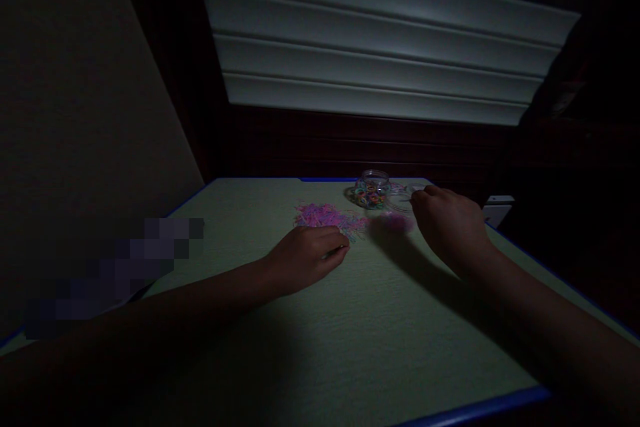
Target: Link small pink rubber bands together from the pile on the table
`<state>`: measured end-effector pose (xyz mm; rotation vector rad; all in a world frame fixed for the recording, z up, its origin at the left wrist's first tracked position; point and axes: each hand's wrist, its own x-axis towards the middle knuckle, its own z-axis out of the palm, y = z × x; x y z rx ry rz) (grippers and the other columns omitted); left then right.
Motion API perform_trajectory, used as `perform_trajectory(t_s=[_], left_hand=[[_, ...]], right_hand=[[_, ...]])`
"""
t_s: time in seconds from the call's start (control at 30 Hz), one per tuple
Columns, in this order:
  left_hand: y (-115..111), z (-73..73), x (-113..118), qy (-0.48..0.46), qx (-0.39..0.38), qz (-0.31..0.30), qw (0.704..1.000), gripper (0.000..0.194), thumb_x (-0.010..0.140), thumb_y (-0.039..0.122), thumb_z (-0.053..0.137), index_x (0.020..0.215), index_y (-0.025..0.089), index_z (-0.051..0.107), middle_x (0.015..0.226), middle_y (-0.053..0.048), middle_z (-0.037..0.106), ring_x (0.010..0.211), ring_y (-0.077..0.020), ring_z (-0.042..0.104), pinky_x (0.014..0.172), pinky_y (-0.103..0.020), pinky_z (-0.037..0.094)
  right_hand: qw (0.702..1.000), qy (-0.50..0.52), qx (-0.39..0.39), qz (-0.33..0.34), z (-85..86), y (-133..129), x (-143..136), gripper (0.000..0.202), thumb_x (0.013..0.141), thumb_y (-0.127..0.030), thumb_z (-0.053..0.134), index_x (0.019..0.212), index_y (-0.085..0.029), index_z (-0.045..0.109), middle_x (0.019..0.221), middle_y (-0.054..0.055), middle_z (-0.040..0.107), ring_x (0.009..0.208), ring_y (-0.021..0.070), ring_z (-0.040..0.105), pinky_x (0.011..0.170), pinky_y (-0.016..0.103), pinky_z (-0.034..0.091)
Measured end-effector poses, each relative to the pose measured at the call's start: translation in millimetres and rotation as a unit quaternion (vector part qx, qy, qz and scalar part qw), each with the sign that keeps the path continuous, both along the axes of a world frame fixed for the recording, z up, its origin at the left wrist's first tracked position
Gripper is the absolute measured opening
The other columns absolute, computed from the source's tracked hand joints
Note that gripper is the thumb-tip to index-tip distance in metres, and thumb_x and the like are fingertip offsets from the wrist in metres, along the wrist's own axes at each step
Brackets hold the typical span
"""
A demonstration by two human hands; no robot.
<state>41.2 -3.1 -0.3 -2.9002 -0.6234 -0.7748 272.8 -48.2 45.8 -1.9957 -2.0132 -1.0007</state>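
Note:
In the head view, a loose pile of small pink and purple bands [323, 215] lies on the table. My left hand [307, 257] is at the pile's near edge, with thumb and fingers curled together. Whatever its fingertips may hold is too small and dark to make out. Farther right, my right hand [450, 223] is closed in a pinch beside a clear round container or lid [400, 201]. What it grips is unclear. A blurred pink clump [397, 221] shows just left of that hand. Behind stands an uncapped clear jar [374, 177] of multicoloured bands [369, 196].
The pale green table [320, 347] has a blue edge [475, 410]. A pixelated patch [120, 267] covers something at left. Past the right edge is a white object [499, 208]. A dark wooden frame with pale slats [380, 47] rises behind. Light is dim.

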Motion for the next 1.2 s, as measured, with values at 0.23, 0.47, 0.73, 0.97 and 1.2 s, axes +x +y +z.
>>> perform_trajectory(t_s=[0.23,0.47,0.73,0.97,1.2], left_hand=[[0,0.4,0,-0.005,0.0,0.0,1.0,0.017,0.084,0.02,0.039,0.084,0.015,0.056,0.077,-0.001,0.058,0.071,-0.0098,0.054,0.064,-0.02,0.041],[1,0.7,0,-0.003,-0.007,0.0,1.0,0.017,0.084,0.02,0.039,0.085,0.015,0.056,0.077,-0.001,0.058,0.07,-0.0097,0.054,0.064,-0.02,0.04],[0,0.9,0,-0.005,-0.001,-0.005,1.0,0.018,0.084,0.02,0.039,0.086,0.015,0.056,0.078,-0.002,0.059,0.072,-0.0104,0.055,0.066,-0.021,0.042],[-1,1.4,1,-0.001,-0.003,-0.001,1.0,0.019,0.084,0.02,0.039,0.086,0.015,0.057,0.079,-0.002,0.06,0.073,-0.0105,0.055,0.065,-0.02,0.042],[-1,2.3,1,0.01,-0.018,0.01,1.0,0.019,0.084,0.021,0.039,0.086,0.015,0.057,0.078,-0.002,0.059,0.073,-0.0107,0.055,0.066,-0.02,0.042]], right_hand=[[1.0,0.015,-0.028,0.001,-3.2,2,1,0.027,0.084,-0.018,0.033,0.079,-0.014,0.059,0.08,0.012,0.06,0.066,0.0199,0.056,0.05,0.026,0.028],[0.999,0.014,-0.031,-0.001,-2.2,1,0,0.026,0.083,-0.017,0.034,0.077,-0.013,0.058,0.08,0.012,0.06,0.066,0.0182,0.056,0.048,0.027,0.026],[0.999,-0.002,0.005,0.046,0.5,-5,-6,0.026,0.085,-0.021,0.033,0.078,-0.015,0.057,0.078,0.009,0.059,0.067,0.0188,0.054,0.048,0.028,0.022],[0.973,0.118,-0.071,0.183,-8.9,-5,-19,0.022,0.084,-0.024,0.039,0.085,-0.019,0.06,0.082,0.005,0.06,0.065,0.0131,0.052,0.052,0.024,0.028],[0.922,0.229,-0.165,0.265,-28.6,2,-22,0.019,0.08,-0.023,0.044,0.084,-0.019,0.062,0.075,0.003,0.061,0.061,0.0106,0.051,0.055,0.021,0.032]])
